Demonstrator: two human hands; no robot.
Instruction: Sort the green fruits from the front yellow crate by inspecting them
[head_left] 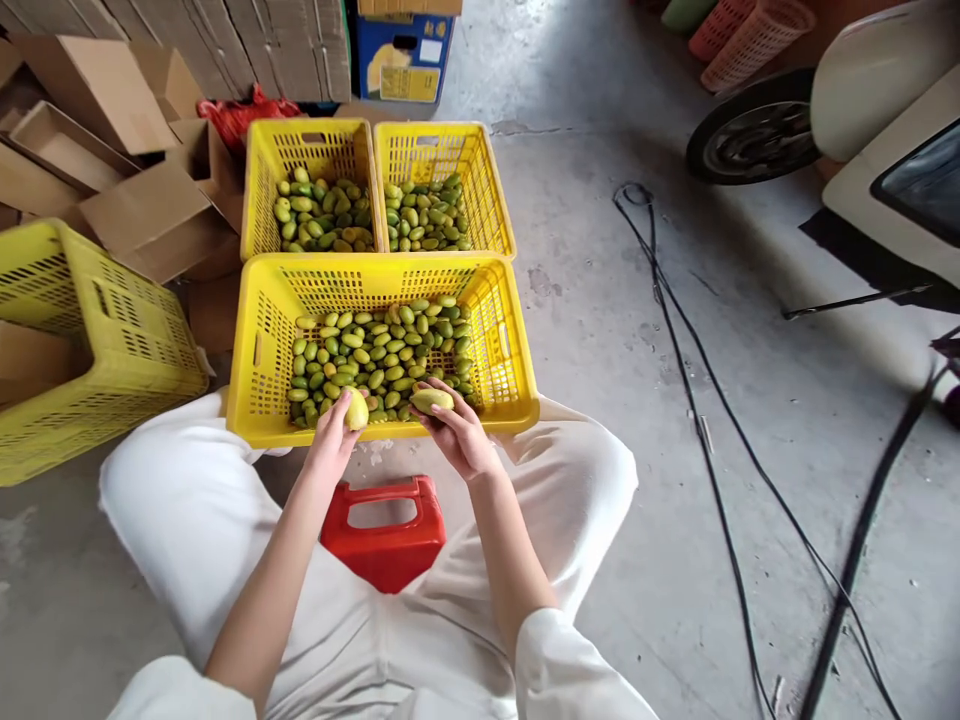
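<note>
My left hand (335, 432) is closed around a yellow mango (356, 410) at the near rim of the large yellow crate (382, 430). In my right hand (459, 432) lies a longer yellow-green mango (432, 401), held by the thumb and fingers over the same rim. Below both fruits, a layer of small green and yellow mangoes (375, 355) covers much of the crate's floor. Two smaller yellow crates stand against its far side, the left crate (259, 190) and the right crate (487, 190), each partly filled with similar fruit.
A red plastic jug (386, 540) stands between my legs. Another yellow crate (142, 340) and opened cardboard boxes (154, 215) are at the left. A blue carton (405, 60) sits at the back. Black cables (697, 350) cross the floor beside a parked vehicle (892, 120) on the right.
</note>
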